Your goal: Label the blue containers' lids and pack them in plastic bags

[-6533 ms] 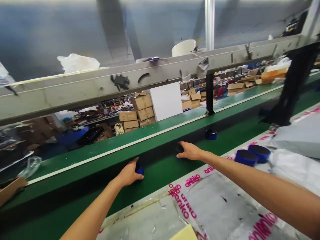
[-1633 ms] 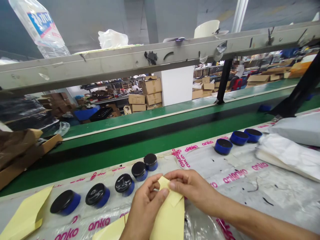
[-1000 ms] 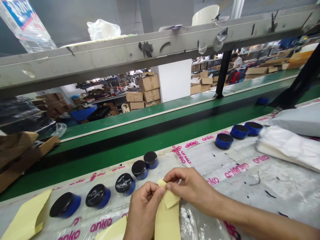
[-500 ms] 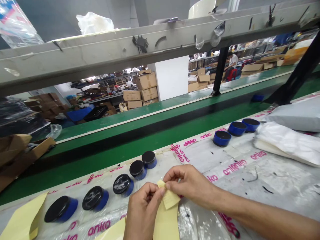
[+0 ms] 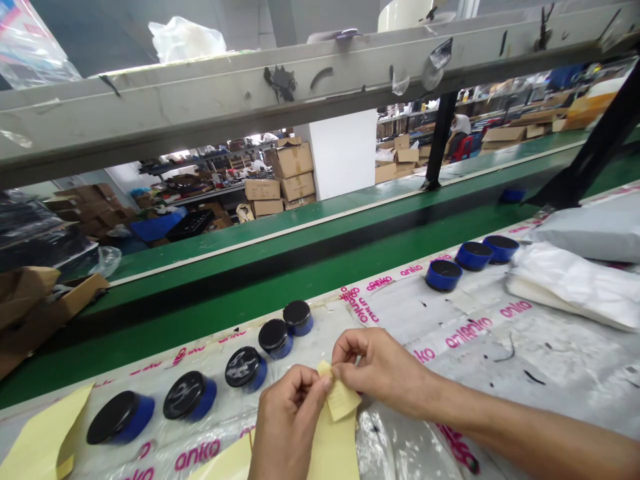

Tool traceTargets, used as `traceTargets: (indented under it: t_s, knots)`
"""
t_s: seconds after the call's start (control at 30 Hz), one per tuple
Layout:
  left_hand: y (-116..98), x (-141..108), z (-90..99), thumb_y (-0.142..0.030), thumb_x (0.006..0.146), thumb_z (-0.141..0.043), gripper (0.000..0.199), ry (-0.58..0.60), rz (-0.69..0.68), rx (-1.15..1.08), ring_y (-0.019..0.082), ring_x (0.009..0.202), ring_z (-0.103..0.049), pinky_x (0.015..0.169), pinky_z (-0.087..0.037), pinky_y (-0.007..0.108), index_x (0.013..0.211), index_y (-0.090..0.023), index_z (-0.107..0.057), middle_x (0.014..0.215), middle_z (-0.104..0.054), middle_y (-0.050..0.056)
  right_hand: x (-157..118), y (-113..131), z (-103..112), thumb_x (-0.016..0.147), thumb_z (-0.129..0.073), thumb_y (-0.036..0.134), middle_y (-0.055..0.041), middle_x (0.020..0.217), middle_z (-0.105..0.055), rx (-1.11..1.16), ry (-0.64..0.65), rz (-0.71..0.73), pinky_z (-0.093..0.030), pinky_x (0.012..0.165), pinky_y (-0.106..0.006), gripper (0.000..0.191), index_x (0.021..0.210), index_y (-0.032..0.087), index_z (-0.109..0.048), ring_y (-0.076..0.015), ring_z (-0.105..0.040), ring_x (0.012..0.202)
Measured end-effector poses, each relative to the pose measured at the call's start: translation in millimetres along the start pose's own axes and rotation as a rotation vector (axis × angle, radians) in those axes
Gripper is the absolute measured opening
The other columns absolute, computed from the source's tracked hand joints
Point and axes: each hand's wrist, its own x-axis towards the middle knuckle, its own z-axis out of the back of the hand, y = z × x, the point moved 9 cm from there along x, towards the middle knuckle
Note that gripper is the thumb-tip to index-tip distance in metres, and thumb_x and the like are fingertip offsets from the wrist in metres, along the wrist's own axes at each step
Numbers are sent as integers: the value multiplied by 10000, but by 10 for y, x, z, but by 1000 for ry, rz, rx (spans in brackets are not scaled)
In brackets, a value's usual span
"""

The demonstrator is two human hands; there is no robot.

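My left hand and my right hand meet at the lower middle, thumbs and fingers pinched on the top of a small yellow paper piece. Beneath it lies a longer yellow sheet, partly covered by my left hand. To the left, several round blue items with black tops stand in a slanting row, the closest to my hands being one with a wrinkled clear film. More yellow paper lies at the lower left.
Three blue and black round items stand at the right, beside white packets. Behind the plastic-covered table runs a green conveyor. A grey beam crosses above. An open carton is at the left; a person sits far back.
My hands stay pinched on the small yellow paper, with my right fingers shifted very slightly. The view has moved a little; otherwise the table looks the same.
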Motion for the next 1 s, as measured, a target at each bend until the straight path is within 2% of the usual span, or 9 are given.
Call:
traceTargets:
  t_s: [0.27,0.43,0.57,0.73,0.87,1.0]
  knots:
    - [-36,-15,-1,-530,813,-654,399,-7,-37,101,119,578,-472,553,-363,206,645,-178,-573,602,-546,-18,1,22,-18,694,-566,113,-6,693,-667,-21,55,-71,-407,527,-187,138,753,151,-685,-105,-557,625]
    - [-66,-6,50,-451,810,-601,345,-74,-69,235,109,536,-439,525,-333,207,600,-187,-528,554,-484,-36,50,12,-57,674,-566,103,1,661,-640,-9,89,-94,-396,513,-184,144,737,145,-689,-94,-529,594]
    - [-74,7,80,-451,799,-606,359,-83,-55,234,108,531,-435,523,-318,212,579,-191,-496,546,-476,-38,93,-12,-101,667,-568,97,16,616,-604,23,102,-127,-376,487,-181,134,718,144,-682,-79,-488,546]
    - [-11,55,114,-464,809,-603,365,-50,-22,251,112,543,-426,518,-298,215,593,-190,-495,557,-463,-38,103,-16,-110,681,-586,111,13,613,-606,21,100,-138,-363,489,-189,115,722,138,-689,-80,-479,547]
    - [57,81,110,-498,838,-582,388,3,-18,235,118,567,-437,537,-326,215,617,-192,-492,585,-460,-35,194,10,-20,705,-627,180,16,599,-594,31,54,-125,-349,474,-193,91,745,139,-698,-79,-464,526]
    - [84,91,95,-518,867,-553,393,37,-50,244,132,598,-480,578,-359,228,647,-195,-514,616,-504,-26,400,122,100,700,-631,226,-31,746,-668,48,10,-91,-444,516,-205,100,732,152,-690,-121,-551,638]
